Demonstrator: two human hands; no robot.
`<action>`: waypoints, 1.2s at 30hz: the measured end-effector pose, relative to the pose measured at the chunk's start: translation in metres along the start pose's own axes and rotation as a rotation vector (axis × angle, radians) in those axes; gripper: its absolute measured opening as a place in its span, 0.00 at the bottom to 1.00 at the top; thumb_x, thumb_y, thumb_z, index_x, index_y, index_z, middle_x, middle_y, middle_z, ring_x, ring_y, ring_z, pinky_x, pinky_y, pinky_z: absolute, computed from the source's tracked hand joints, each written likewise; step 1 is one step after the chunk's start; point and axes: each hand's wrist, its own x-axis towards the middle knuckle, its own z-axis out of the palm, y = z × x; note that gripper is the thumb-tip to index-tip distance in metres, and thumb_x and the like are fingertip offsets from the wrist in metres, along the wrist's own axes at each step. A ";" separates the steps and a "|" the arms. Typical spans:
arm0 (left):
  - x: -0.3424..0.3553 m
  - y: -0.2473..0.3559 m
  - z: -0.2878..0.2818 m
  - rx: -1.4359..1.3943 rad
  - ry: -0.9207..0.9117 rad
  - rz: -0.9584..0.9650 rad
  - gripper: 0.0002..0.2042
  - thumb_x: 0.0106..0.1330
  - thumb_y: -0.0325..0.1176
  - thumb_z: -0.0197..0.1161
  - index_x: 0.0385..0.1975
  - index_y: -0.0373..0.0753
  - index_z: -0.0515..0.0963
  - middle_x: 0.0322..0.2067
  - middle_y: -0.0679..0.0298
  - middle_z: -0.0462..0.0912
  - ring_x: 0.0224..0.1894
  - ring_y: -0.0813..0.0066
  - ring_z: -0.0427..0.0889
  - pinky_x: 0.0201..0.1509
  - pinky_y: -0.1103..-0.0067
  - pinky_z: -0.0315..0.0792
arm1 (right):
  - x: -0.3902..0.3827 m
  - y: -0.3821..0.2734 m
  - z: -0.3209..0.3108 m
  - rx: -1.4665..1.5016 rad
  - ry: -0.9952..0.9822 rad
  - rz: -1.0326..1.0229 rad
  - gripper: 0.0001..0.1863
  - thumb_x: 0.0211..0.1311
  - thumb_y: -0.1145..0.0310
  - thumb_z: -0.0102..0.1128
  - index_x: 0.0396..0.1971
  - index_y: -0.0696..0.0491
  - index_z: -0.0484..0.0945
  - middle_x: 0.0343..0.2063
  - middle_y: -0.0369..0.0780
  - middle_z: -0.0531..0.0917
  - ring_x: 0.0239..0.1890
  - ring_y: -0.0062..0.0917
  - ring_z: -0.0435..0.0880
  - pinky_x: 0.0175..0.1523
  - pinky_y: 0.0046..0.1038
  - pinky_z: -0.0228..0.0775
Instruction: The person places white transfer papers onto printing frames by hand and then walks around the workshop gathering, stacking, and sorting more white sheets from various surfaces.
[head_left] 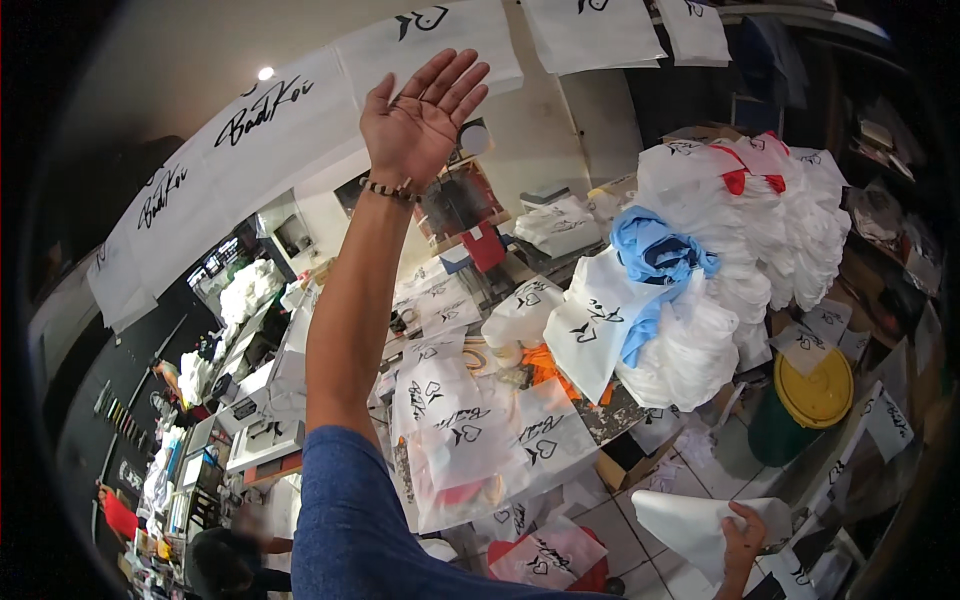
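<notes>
My left hand (422, 130) is raised at the top centre, palm toward me and fingers apart, holding nothing, in front of a row of hanging white printed sheets (275, 150); I cannot tell if it touches them. At the lower right my right hand (743, 540) grips a folded white sheet (678, 520). Below my raised arm lie more white printed sheets (450, 460), overlapping on a work table.
Big piles of white fabric (760, 240) with blue cloth (655, 250) sit right of centre. A green bin with yellow lid (805, 395) stands on the right. A person (225, 560) works at lower left beside cluttered benches (255, 430).
</notes>
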 end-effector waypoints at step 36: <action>-1.083 0.185 0.220 0.107 1.416 -0.676 0.46 0.63 0.70 0.27 0.64 0.32 0.61 0.61 0.55 0.67 0.63 0.69 0.66 0.66 0.79 0.59 | -0.529 -0.181 0.360 0.014 -2.010 -0.216 0.16 0.53 0.74 0.66 0.44 0.58 0.82 0.41 0.40 0.84 0.45 0.21 0.79 0.53 0.23 0.67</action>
